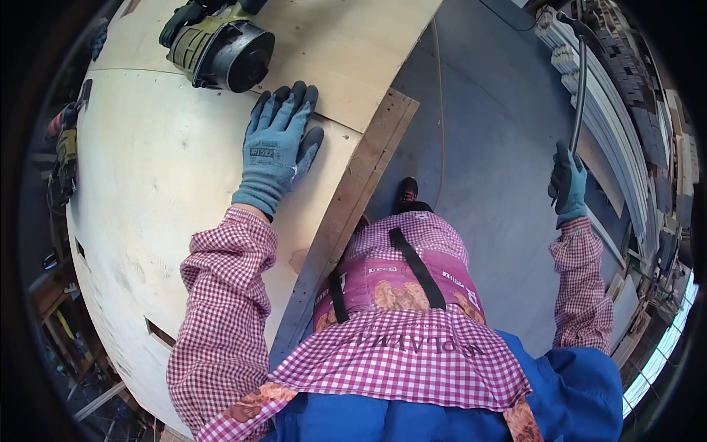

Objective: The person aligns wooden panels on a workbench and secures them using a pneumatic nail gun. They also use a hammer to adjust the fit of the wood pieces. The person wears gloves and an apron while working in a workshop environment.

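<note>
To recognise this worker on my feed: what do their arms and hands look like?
The left hand and right hand wear blue gloves with dark-coated fingers; a dark printed patch marks the left. Both gathered sleeves are red-and-white checked.

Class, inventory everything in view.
Plywood sheets: two, pale, left and top
Power tool: one, yellowish and black, on plywood
Unclear device: one, yellowish, left rim
Beam: one, brown, plywood's right edge
Cord: one, tan, on grey floor
Strips: many, white, right
Long tool: one, dark, in right hand
Clutter: uncountable, mixed, rims
Apron: one, pink, over blue garment
Shoe: one clear, dark, beyond apron
Sleeves: two, pink, forearms
Left hand: one, blue-gloved, on plywood
Right hand: one, blue-gloved, right
</note>
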Demonstrator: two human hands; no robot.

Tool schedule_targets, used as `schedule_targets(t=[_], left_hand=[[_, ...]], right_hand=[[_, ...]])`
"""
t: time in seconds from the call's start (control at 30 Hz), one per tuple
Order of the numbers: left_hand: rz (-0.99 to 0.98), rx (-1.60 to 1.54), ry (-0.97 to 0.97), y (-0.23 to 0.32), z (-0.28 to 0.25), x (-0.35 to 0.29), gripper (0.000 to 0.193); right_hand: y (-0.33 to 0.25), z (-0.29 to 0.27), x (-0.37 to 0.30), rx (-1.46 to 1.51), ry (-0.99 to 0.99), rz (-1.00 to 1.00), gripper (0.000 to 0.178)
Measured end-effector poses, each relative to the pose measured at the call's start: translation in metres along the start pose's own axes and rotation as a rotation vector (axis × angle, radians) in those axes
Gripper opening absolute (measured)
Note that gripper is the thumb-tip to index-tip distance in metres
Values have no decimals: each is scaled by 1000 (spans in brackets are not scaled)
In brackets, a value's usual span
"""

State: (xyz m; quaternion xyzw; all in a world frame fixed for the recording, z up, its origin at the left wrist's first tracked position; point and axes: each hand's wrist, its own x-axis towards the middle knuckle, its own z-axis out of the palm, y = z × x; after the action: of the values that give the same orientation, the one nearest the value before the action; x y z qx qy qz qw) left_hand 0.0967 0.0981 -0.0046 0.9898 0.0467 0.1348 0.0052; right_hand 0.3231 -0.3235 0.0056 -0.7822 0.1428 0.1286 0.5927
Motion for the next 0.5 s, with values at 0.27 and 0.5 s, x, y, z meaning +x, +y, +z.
schedule_targets(t=[0.27, 0.5], left_hand=[[72, -69, 28, -25, 13, -6, 58], [112, -58, 31, -11, 19, -12, 53]], right_hand=[[25, 11, -127, 819, -315, -184, 55], [121, 135, -248, 808, -420, 155, 51]])
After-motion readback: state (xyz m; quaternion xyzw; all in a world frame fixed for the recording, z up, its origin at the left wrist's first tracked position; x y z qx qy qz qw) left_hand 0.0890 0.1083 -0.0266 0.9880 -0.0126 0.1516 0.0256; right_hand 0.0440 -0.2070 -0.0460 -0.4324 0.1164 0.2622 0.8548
